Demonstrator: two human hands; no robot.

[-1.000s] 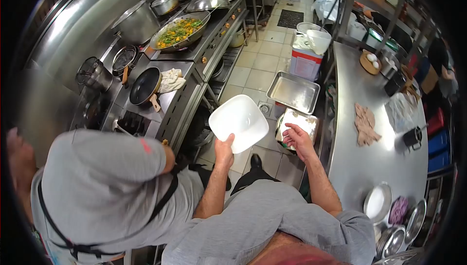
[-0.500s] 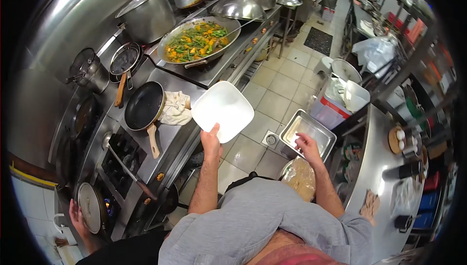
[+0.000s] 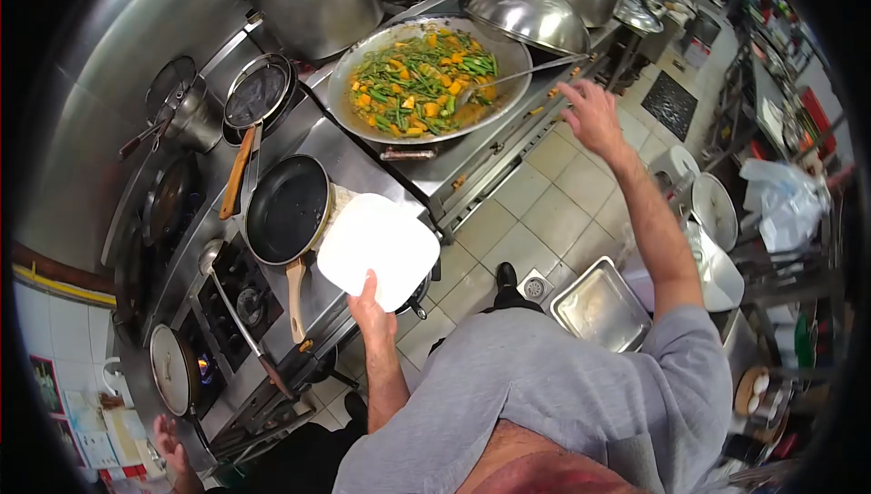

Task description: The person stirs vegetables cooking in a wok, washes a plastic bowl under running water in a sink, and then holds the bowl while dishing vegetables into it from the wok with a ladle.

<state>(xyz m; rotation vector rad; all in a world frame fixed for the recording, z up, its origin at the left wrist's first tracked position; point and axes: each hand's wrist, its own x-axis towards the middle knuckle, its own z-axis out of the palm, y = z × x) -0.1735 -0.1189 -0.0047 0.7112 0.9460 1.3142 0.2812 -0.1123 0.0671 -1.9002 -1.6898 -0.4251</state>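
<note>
My left hand (image 3: 372, 311) grips the near rim of a white square plate (image 3: 379, 251), thumb on top; nothing lies on it. The plate is above the stove edge, beside a black frying pan (image 3: 288, 208) with a wooden handle, and partly covers a cloth. My right hand (image 3: 592, 115) is raised with its fingers apart and nothing in it, near the handle end of a ladle (image 3: 526, 70). That ladle rests in a wide wok (image 3: 339, 95) full of green beans and orange chunks. A domed metal lid (image 3: 528, 15) leans behind the wok.
Large pots (image 3: 322, 9) stand at the back of the stove. At lower left, another person's hand (image 3: 172, 444) is near a pan (image 3: 172, 369) by a lit flame. A metal tray (image 3: 601, 305) and white containers (image 3: 715, 267) are at right. A long ladle (image 3: 238, 313) crosses the front burner.
The view has turned toward the stove and wok. My right hand has moved from above the metal tray up toward the wok's ladle. My left hand still holds the plate, now nearer the frying pan.
</note>
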